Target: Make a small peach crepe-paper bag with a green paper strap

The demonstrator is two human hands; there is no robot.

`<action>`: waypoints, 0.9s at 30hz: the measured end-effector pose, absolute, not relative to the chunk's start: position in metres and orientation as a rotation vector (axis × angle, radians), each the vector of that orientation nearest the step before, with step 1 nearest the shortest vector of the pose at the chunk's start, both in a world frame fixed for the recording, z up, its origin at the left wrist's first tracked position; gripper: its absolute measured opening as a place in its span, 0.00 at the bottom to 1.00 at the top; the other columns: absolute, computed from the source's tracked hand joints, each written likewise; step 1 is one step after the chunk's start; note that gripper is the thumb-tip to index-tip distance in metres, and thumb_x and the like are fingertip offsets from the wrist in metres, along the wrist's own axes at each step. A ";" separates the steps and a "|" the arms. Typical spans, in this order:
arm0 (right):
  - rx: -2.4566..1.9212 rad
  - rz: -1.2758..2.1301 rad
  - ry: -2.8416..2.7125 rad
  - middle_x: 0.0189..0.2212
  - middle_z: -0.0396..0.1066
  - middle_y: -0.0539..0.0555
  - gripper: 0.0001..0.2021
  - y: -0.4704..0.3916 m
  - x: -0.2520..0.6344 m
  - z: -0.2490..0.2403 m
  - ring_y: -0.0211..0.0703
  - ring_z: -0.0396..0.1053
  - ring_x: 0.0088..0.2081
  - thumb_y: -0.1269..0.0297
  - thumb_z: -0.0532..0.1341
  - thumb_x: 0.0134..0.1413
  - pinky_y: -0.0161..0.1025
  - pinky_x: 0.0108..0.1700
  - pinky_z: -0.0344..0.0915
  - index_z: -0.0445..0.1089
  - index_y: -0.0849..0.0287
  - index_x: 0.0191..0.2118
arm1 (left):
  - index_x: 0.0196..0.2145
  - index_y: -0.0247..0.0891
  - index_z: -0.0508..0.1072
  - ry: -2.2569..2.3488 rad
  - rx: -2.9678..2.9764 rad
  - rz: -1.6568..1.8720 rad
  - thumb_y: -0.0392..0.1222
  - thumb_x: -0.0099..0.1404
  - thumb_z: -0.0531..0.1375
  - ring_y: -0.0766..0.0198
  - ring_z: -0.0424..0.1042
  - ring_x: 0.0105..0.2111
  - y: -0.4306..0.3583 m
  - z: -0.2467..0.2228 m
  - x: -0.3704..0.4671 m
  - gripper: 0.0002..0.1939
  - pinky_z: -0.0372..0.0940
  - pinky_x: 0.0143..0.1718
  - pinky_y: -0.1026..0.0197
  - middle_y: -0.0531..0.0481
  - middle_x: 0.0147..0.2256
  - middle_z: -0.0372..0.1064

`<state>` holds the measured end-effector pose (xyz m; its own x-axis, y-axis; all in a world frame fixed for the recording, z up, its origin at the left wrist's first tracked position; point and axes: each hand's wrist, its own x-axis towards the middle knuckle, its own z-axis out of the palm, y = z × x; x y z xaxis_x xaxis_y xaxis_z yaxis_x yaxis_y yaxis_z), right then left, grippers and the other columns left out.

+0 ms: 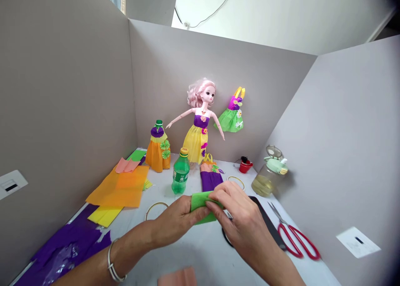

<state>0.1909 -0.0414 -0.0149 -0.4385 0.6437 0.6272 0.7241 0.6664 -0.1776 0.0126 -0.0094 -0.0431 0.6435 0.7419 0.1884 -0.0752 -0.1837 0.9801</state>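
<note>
A piece of green crepe-like fabric, folded over, is held up above the table's near middle. My left hand grips its left side, thumb in front. On its right edge the fingers of my right hand pinch the fold. Just behind stands a green plastic bottle with a yellow cap. A small purple and peach doll dress lies behind my right hand. Black-handled scissors are partly hidden under that hand. A peach folded piece lies at the near edge.
Orange sheets, a yellow sheet and purple material lie left. A doll and a dressed bottle stand at the back. Right are red-handled scissors, a jug, a red bucket and a dark tray.
</note>
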 end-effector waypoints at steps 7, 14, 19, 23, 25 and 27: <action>-1.210 0.211 -2.059 0.36 0.68 0.52 0.03 -0.041 0.196 -0.006 0.42 0.67 0.37 0.65 0.62 0.60 0.36 0.35 0.68 0.66 0.55 0.39 | 0.39 0.42 0.80 0.571 1.551 0.794 0.49 0.68 0.57 0.61 0.66 0.32 -0.012 -0.039 0.011 0.13 0.59 0.36 0.64 0.54 0.30 0.71; -1.107 0.841 -1.845 0.33 0.69 0.51 0.06 -0.039 0.196 -0.004 0.39 0.69 0.31 0.63 0.59 0.61 0.31 0.25 0.68 0.67 0.57 0.32 | 0.41 0.40 0.81 0.548 1.516 0.699 0.43 0.67 0.59 0.56 0.74 0.43 -0.011 -0.040 0.014 0.11 0.65 0.47 0.60 0.49 0.39 0.78; -1.118 0.870 -1.718 0.25 0.69 0.48 0.07 -0.037 0.198 -0.005 0.37 0.68 0.27 0.63 0.61 0.59 0.32 0.28 0.67 0.67 0.58 0.31 | 0.46 0.41 0.79 0.533 1.623 0.543 0.44 0.62 0.64 0.53 0.73 0.47 -0.005 -0.040 0.006 0.15 0.65 0.47 0.59 0.48 0.42 0.77; -1.157 0.894 -1.728 0.25 0.70 0.47 0.07 -0.034 0.200 -0.006 0.37 0.68 0.29 0.62 0.61 0.60 0.33 0.34 0.65 0.67 0.58 0.32 | 0.47 0.41 0.76 0.543 1.724 0.574 0.50 0.58 0.67 0.55 0.69 0.44 0.000 -0.038 0.002 0.20 0.65 0.42 0.61 0.50 0.42 0.73; -1.194 0.826 -1.741 0.27 0.68 0.47 0.08 -0.033 0.200 -0.007 0.36 0.66 0.30 0.62 0.62 0.59 0.33 0.35 0.63 0.67 0.58 0.31 | 0.46 0.39 0.75 0.534 1.657 0.652 0.51 0.62 0.63 0.59 0.68 0.40 0.002 -0.041 0.004 0.18 0.64 0.40 0.62 0.50 0.39 0.72; -1.205 0.798 -1.735 0.27 0.66 0.47 0.08 -0.032 0.200 -0.008 0.36 0.63 0.31 0.61 0.63 0.58 0.32 0.35 0.61 0.67 0.58 0.31 | 0.43 0.37 0.75 0.555 1.554 0.757 0.51 0.64 0.61 0.62 0.68 0.37 0.003 -0.047 0.007 0.16 0.63 0.39 0.62 0.51 0.35 0.70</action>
<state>0.1996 -0.0319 -0.0081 -0.1688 0.9434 0.2856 0.3972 0.3303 -0.8562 0.0071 0.0027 -0.0467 0.6680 0.7296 0.1463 -0.0789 -0.1261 0.9889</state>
